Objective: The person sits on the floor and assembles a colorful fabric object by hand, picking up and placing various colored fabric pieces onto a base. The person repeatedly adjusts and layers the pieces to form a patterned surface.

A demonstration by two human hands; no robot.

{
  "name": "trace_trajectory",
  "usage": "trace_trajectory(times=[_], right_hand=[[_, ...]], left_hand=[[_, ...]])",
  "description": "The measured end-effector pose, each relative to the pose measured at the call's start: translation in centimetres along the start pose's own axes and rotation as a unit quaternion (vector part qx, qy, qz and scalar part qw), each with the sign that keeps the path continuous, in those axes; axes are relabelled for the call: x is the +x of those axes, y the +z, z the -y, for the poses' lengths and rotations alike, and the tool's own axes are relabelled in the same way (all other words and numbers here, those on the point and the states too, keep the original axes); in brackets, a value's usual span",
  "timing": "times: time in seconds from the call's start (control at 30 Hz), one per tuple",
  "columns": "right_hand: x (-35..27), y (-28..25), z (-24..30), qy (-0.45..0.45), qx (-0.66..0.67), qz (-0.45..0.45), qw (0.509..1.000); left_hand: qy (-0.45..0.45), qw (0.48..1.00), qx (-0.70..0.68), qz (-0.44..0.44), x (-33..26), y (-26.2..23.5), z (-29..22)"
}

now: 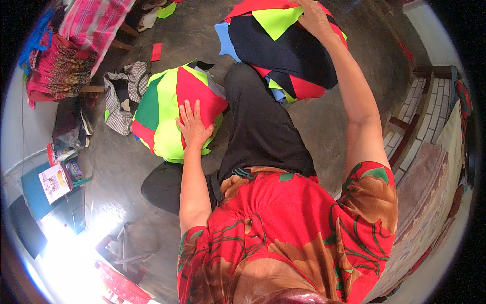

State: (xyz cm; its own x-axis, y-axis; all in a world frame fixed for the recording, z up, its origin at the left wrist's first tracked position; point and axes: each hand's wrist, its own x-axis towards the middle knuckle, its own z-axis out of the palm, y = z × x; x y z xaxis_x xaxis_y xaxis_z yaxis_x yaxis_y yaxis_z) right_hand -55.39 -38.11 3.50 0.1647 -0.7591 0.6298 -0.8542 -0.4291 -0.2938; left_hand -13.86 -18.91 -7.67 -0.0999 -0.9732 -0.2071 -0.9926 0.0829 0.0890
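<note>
Left of centre, the patchwork bundle (163, 114) lies under the left hand (194, 126), spread flat on its red panel (202, 90). At upper centre, the navy bundle (283, 58) extends down-left from the right hand (314, 20), beside a lime flap (275, 21); I cannot tell its grip.

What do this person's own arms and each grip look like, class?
Below short, leaf-patterned sleeves in red, brown and green, the left arm and right arm are bare. The left grip and right grip are ungloved hands; no watch or bracelet shows.
</note>
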Motion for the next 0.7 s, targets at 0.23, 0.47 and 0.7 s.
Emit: trace_trajectory(times=[0.23,0.47,0.7], right_hand=[[0.5,0.9,-1.3,0.032,-0.071,0.085,0.993],[0.1,1.3,-0.7,0.091,-0.135,0.084,0.983],[0.1,0.4,-0.7,0.113,-0.058,-0.044,0.991]], left_hand=[[0.002,1.0,-0.005,-0.01,0.0,0.0,0.0],[-0.004,1.0,0.005,0.003,-0.1,0.1,0.2],[-0.008,1.0,0.011,0.011,0.1,0.0,0.1]])
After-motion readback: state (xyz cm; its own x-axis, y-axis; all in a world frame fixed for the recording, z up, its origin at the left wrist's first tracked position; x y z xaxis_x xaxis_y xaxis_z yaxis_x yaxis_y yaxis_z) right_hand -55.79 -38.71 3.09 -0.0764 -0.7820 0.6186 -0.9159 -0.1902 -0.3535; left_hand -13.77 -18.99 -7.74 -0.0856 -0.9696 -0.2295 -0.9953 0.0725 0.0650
